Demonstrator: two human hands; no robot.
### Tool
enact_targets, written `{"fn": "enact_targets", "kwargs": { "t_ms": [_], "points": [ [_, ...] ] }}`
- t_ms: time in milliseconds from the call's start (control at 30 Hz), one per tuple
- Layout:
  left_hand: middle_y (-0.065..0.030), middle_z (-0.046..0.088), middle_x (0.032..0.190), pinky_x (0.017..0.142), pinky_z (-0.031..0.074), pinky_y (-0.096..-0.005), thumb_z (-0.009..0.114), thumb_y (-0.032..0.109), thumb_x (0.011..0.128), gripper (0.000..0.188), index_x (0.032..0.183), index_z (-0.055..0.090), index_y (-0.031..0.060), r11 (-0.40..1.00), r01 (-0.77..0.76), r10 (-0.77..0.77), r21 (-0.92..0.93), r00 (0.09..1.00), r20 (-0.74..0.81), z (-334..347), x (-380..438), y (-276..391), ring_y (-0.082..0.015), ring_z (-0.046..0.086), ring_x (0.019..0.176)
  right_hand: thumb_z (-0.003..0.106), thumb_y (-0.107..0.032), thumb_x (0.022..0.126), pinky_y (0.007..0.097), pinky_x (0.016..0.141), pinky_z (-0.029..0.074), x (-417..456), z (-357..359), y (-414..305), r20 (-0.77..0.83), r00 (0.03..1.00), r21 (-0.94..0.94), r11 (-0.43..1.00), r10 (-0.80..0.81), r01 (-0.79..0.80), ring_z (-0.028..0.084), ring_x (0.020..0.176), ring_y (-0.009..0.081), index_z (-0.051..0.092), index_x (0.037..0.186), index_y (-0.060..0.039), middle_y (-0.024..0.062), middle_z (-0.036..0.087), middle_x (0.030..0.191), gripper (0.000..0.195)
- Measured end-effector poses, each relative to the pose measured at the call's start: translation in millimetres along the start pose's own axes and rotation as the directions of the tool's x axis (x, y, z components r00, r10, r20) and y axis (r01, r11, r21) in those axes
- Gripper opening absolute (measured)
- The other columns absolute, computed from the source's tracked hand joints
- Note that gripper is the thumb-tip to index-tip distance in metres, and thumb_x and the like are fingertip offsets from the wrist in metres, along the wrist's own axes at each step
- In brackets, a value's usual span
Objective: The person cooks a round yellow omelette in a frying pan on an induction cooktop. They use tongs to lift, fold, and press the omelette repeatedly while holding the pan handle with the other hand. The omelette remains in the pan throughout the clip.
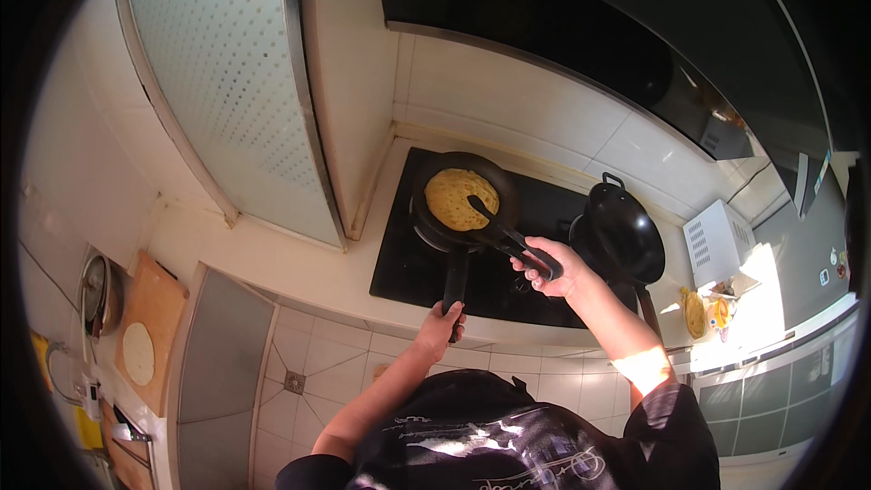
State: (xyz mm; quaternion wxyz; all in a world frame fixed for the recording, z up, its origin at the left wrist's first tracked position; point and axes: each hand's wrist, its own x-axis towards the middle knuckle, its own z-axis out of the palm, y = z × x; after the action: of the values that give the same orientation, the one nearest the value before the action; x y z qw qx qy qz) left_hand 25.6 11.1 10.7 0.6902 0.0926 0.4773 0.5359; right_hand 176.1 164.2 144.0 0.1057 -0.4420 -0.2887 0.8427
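A round yellow flatbread with darker specks lies in a dark frying pan on the left burner of a black glass hob. My left hand grips the pan's handle near its end. In my right hand are black tongs; one tip lies over the flatbread's right part, and the other is partly hidden by the pan's near side. Whether the tongs touch the flatbread I cannot tell.
A black wok sits on the hob's right side. Beyond it are a white appliance and another flatbread. At far left, a pale dough round lies on a wooden board; a knife lies nearby. A range hood overhangs the hob.
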Motion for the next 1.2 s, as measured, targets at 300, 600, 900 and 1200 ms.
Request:
{"fn": "enact_targets", "kwargs": {
  "t_ms": [300,600,900,1200],
  "points": [
    [0.0003,0.046,0.067,0.046,0.035,-0.0199,0.049,0.025,0.084,0.018,0.091,0.044,0.0097,1.000,-0.011,0.011,-0.026,1.000,0.002,1,-1,0,-0.0078,0.041,0.053,0.045,-0.029,0.083,0.0217,0.037,0.035,1,6,11,-0.014,0.998,-0.032,0.998,-0.060,0.060,0.047,0.047,0.0122,0.049,0.081,-0.0057,0.0079,0.054,0.065,0.024],
    [0.0001,0.046,0.067,0.044,0.034,-0.0197,0.049,0.024,0.084,0.017,0.091,0.044,0.0094,1.000,-0.013,0.013,-0.016,1.000,-0.012,1,0,-1,-0.0079,0.041,0.053,0.044,-0.028,0.084,0.0229,0.039,0.037,6,-4,5,-0.030,0.999,0.034,0.999,-0.037,0.038,0.048,0.048,0.0131,0.048,0.082,-0.0068,0.0077,0.054,0.067,0.021],
    [0.0003,0.046,0.068,0.045,0.035,-0.0197,0.049,0.025,0.084,0.018,0.091,0.044,0.0097,1.000,-0.024,0.024,0.014,1.000,-0.005,-1,0,-1,-0.0080,0.041,0.053,0.037,-0.026,0.087,0.0249,0.042,0.038,34,-17,7,-0.057,0.997,-0.034,0.998,-0.046,0.044,0.047,0.051,0.0144,0.046,0.084,-0.0041,0.0087,0.052,0.069,0.024],
    [0.0012,0.046,0.067,0.043,0.034,-0.0192,0.049,0.026,0.084,0.018,0.091,0.044,0.0104,1.000,-0.025,0.025,0.008,1.000,0.006,-2,1,0,-0.0077,0.042,0.052,0.044,-0.029,0.085,0.0242,0.039,0.037,72,-12,-9,-0.136,0.989,-0.112,0.993,-0.059,0.044,0.046,0.046,0.0132,0.048,0.073,-0.0035,0.0047,0.050,0.060,0.028]
  ]
}}
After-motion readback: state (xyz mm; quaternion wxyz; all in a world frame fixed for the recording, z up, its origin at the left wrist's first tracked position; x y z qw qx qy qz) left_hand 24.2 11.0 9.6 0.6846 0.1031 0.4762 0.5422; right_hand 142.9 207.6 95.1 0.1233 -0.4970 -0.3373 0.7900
